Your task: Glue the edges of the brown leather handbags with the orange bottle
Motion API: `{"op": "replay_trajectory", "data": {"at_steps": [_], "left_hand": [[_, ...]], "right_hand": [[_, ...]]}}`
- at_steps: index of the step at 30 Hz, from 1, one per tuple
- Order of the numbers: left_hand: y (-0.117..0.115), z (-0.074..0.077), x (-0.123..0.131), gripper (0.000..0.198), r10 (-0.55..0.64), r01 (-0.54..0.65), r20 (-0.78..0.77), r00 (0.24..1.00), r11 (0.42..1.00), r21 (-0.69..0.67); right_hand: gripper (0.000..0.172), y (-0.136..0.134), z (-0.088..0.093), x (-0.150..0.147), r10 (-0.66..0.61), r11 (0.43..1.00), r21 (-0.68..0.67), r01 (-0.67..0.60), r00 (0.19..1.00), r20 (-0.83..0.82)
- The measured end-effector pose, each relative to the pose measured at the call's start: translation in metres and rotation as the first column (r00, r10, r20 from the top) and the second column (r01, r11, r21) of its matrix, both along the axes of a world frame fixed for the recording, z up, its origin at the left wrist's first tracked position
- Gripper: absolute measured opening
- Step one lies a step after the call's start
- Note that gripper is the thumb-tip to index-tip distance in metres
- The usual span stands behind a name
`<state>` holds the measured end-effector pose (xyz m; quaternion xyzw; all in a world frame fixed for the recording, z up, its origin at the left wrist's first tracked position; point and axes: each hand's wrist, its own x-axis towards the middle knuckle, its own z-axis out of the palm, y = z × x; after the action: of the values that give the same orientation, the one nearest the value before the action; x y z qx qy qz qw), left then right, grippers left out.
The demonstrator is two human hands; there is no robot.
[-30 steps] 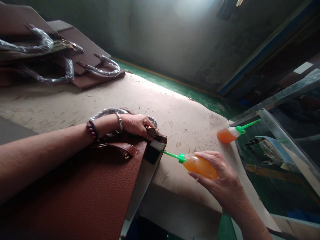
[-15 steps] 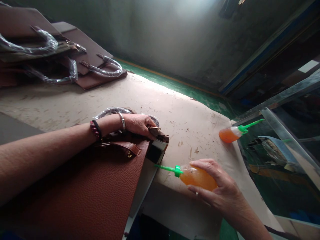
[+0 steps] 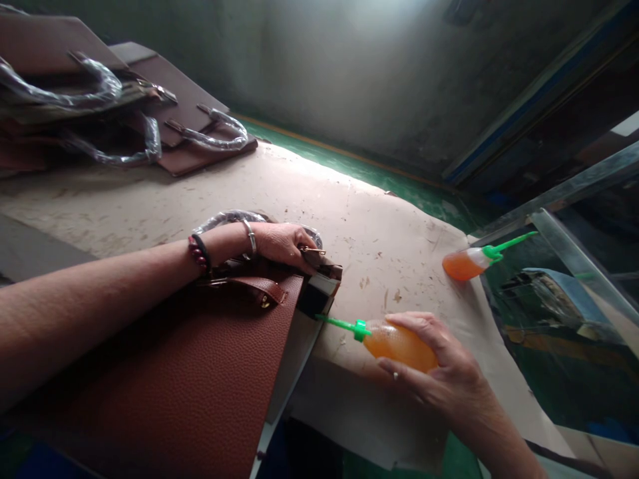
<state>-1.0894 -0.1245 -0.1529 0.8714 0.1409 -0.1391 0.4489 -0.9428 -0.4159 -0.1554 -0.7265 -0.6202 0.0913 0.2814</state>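
Observation:
A brown leather handbag (image 3: 200, 372) lies at the table's near edge, its open side end facing right. My left hand (image 3: 284, 245) is closed on the bag's top edge, by a gold-coloured metal piece; the fingertips are partly hidden. Behind that wrist shows a plastic-wrapped bag handle (image 3: 232, 218). My right hand (image 3: 439, 359) is wrapped round a squeeze bottle (image 3: 397, 344) of orange liquid, held on its side. The bottle's green nozzle (image 3: 339, 323) points left, with its tip at the bag's side end; I cannot tell whether it touches.
Several brown bags (image 3: 184, 113) with plastic-wrapped handles are piled at the back left of the paper-covered table (image 3: 359, 219). A second orange bottle (image 3: 464, 265) lies near the right edge, beside a metal frame (image 3: 574, 266). A wall stands behind the table.
The bottle in my right hand has shifted slightly up and right, its nozzle tip now at the bag's side end. My left hand keeps its hold on the bag; the whole view has shifted a little.

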Motion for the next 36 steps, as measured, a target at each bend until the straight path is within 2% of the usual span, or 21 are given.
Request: {"op": "replay_trajectory", "data": {"at_steps": [2, 6, 8, 12, 17, 22, 27, 31, 36], "left_hand": [[0.000, 0.000, 0.000, 0.027, 0.004, -0.004, -0.006, 1.000, 1.000, 0.004], [-0.002, 0.002, 0.000, 0.025, 0.003, -0.003, -0.017, 1.000, 1.000, 0.001], [-0.003, 0.003, 0.001, 0.026, 0.007, -0.007, -0.015, 1.000, 1.000, -0.008], [-0.003, 0.004, 0.001, 0.027, 0.002, -0.002, 0.000, 1.000, 1.000, -0.021], [-0.001, 0.001, 0.001, 0.027, -0.021, 0.021, 0.027, 0.999, 1.000, -0.010], [-0.001, 0.001, 0.000, 0.025, 0.012, -0.013, -0.008, 1.000, 1.000, -0.009], [0.001, -0.001, 0.000, 0.023, -0.010, 0.011, 0.057, 0.998, 1.000, -0.013], [0.001, -0.002, 0.000, 0.022, -0.031, 0.031, 0.098, 0.995, 1.000, -0.004], [-0.001, -0.002, -0.001, 0.021, -0.035, 0.035, 0.079, 0.996, 0.999, -0.003]], "right_hand": [[0.037, 0.000, 0.000, 0.000, 0.007, 1.000, 0.002, -0.007, 1.000, 0.007], [0.037, -0.002, 0.005, -0.004, 0.139, 0.989, -0.043, -0.142, 0.988, -0.063], [0.037, -0.002, 0.005, -0.003, 0.126, 0.991, -0.042, -0.128, 0.990, -0.056], [0.038, -0.002, 0.003, 0.001, 0.017, 1.000, -0.012, -0.017, 1.000, -0.009], [0.036, -0.002, 0.008, -0.007, 0.134, 0.990, -0.034, -0.137, 0.989, -0.067], [0.037, -0.005, 0.007, -0.009, 0.040, 0.999, -0.002, -0.040, 0.999, 0.005], [0.040, -0.008, 0.007, -0.011, 0.136, 0.990, -0.037, -0.137, 0.990, -0.041], [0.041, -0.010, 0.006, -0.014, 0.092, 0.996, -0.010, -0.092, 0.996, -0.001], [0.044, -0.016, 0.004, -0.027, 0.179, 0.977, -0.098, -0.188, 0.979, -0.098]]}}
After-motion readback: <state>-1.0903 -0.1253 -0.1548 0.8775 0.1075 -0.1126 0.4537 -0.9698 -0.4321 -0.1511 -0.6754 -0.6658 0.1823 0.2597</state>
